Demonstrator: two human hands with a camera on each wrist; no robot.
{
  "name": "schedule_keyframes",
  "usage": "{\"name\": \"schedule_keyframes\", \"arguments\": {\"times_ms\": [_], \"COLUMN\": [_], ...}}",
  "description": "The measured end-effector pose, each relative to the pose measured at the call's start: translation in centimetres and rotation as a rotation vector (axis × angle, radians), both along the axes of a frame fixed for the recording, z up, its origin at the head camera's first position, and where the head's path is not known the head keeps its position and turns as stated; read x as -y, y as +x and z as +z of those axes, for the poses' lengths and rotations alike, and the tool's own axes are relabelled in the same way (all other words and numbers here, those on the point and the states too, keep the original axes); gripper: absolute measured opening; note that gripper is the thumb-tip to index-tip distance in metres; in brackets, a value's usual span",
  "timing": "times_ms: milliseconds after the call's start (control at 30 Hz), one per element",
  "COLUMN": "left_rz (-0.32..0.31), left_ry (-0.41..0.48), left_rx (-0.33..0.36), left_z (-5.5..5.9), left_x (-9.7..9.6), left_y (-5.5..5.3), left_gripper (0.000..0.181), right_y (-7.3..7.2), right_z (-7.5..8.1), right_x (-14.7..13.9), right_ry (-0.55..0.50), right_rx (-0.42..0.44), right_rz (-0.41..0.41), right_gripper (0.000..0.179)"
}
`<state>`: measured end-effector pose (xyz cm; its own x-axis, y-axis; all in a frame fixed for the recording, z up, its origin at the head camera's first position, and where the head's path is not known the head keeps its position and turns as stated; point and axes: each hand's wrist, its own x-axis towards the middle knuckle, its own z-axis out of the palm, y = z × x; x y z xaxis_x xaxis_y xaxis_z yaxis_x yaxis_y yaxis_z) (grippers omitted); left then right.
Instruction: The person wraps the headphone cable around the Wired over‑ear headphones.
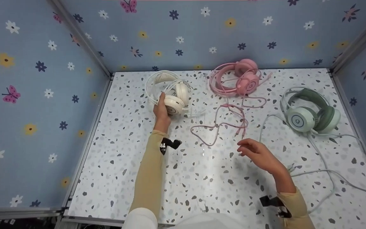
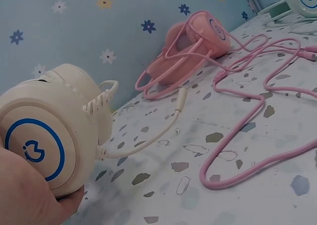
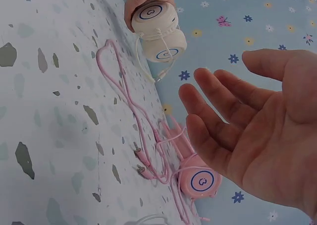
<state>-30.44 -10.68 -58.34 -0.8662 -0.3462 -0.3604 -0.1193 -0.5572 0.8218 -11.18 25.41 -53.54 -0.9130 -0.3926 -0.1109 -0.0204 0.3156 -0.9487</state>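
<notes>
My left hand (image 1: 161, 114) grips the near ear cup of the white headphones (image 1: 174, 103) at the back left of the table. In the left wrist view, the thumb side and fingers wrap that ear cup (image 2: 47, 136), whose face carries a blue ring; a thin microphone boom (image 2: 143, 148) sticks out from it. The white cable is bundled around the headband. My right hand (image 1: 259, 156) hovers over the middle right of the table with nothing in it. Its fingers are loosely bent and spread in the right wrist view, palm (image 3: 267, 140) showing. Nearest to it are the plugs of the pink cable (image 1: 240, 130).
Pink headphones (image 1: 248, 83) lie at the back middle, their cable looping forward across the speckled table (image 1: 202, 178). Green headphones (image 1: 302, 119) sit at the right, with a pale cable (image 1: 322, 159) trailing toward the front right. Flower-patterned panels (image 1: 189, 35) enclose the back and sides.
</notes>
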Motion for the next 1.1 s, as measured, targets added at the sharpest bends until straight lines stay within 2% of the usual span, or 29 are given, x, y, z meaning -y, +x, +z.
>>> {"name": "schedule_keyframes", "arguments": {"times_ms": [167,300,433,633,800,833,967,1067,1100], "left_rz": [-0.003,-0.016,-0.008,0.009,-0.036,-0.055,-0.137,-0.144,-0.133], "left_ry": [0.003,0.001,0.027,0.068,0.101,0.095,-0.027,-0.081,-0.076], "left_rx": [0.093,0.152,0.193,0.215,0.25,0.253,0.29,0.307,0.305], "left_z": [-0.5,-0.8,-1.0,-1.0,-0.3,-0.1,0.4,0.4,0.3], "left_x": [0.9,1.5,2.0,2.2,2.1,2.1,2.2,2.2,2.2], "left_y": [-1.3,-1.8,-2.1,-2.1,-2.4,-2.5,-2.7,-2.6,-2.6], "left_gripper": [0.089,0.107,0.116,0.111,0.107,0.106,0.106,0.107,0.108], "right_y": [0.5,0.9,1.2,1.4,1.8,1.9,2.3,2.4,2.3], "right_z": [-0.9,-1.4,-1.8,-2.1,-1.0,-0.7,0.2,-0.1,-0.6], "right_x": [-0.4,-0.6,-0.8,-0.8,-0.4,-0.3,0.1,0.1,-0.1], "right_ry": [-0.002,-0.013,-0.022,-0.009,0.006,0.009,0.011,0.003,-0.003], "right_rx": [0.017,0.037,0.052,0.064,0.077,0.081,0.096,0.105,0.107], "right_rz": [-0.015,-0.016,-0.022,-0.041,-0.041,-0.041,-0.048,-0.056,-0.055], "right_gripper": [0.031,0.034,0.032,0.027,0.025,0.025,0.025,0.026,0.028]}}
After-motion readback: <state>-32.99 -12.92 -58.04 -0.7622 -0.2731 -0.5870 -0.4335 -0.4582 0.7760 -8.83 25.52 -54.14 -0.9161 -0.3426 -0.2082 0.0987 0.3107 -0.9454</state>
